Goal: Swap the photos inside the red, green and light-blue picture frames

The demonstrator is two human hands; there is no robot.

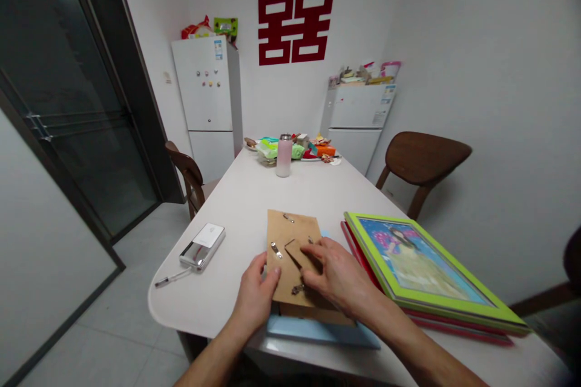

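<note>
A brown frame backing board [282, 281] with several small metal clips [276, 250] lies tilted above a light blue picture frame [318, 329] at the table's near edge. My left hand [255, 290] is closed on the board's left edge, thumb on top; its other fingers are partly hidden. My right hand [333, 272] reaches over the board's right half, thumb and fingers closed around a brown stand flap [299, 252]. A dark gap shows along the flap's left side. My right hand and forearm hide the board's lower right part.
Right of my hands, a lime green picture frame [385, 272] lies on a red frame [458, 326]. A power bank [202, 248] with a short cable sits at left. Farther back on the white table [240, 205] stand a pink bottle [284, 157] and assorted packets [267, 149]. Wooden chairs flank it.
</note>
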